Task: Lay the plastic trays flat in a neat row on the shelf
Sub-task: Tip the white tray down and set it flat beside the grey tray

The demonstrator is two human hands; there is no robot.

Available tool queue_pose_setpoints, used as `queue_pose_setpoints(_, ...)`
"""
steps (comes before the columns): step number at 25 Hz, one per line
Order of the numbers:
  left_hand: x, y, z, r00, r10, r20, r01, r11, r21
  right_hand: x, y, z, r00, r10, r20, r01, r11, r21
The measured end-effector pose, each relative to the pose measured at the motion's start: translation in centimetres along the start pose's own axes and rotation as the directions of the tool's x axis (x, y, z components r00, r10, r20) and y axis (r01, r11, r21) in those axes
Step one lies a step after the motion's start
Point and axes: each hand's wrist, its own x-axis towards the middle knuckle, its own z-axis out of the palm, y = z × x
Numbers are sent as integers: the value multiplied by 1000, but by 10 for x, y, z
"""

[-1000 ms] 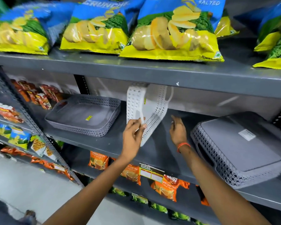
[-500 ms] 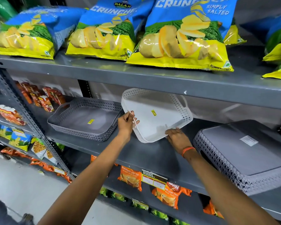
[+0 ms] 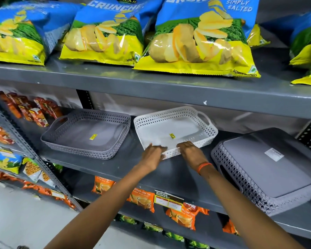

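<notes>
A white perforated plastic tray [image 3: 176, 129] lies flat, open side up, in the middle of the grey shelf [image 3: 115, 168]. My left hand [image 3: 153, 154] and my right hand [image 3: 190, 151] both grip its near rim, fingers over the edge. A grey tray [image 3: 86, 133] of the same make lies flat just to its left, open side up. Another grey tray [image 3: 266, 169] rests upside down at the right, overhanging the shelf's front edge.
Large blue-and-yellow crisp bags [image 3: 197, 38] fill the shelf above, whose front edge [image 3: 151, 87] hangs low over the trays. Red packets [image 3: 34, 112] stand at the far left of the tray shelf. Orange tea packets [image 3: 142, 198] sit on the shelf below.
The white tray stood on edge a second ago, was tipped down between my hands, and now lies flat beside the left grey tray. Both hands have shifted to its near rim.
</notes>
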Motion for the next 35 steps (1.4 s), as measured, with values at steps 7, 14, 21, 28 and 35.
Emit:
queue_pose_setpoints(7, -22, -58, -29, 998, 33, 47, -27, 993, -114, -23, 24, 8, 988, -8, -154, -37, 956, -290)
queue_pose_setpoints(14, -47, -101, -37, 996, 87, 4, -85, 986, -141, -48, -25, 26, 962, 3, -273, -66, 972, -223)
queue_pose_setpoints(21, -52, -117, -36, 993, 118, 8, -116, 982, -147, -58, -50, 30, 956, 65, -287, -128, 970, -206)
queue_pose_setpoints(28, -55, -125, -35, 988, 150, -24, -152, 976, -153, -61, -63, 27, 957, 145, -253, -193, 965, -176)
queue_pose_setpoints(35, -53, -127, -32, 986, 160, -45, -164, 978, -128, -62, -69, 25, 957, 161, -241, -213, 955, -207)
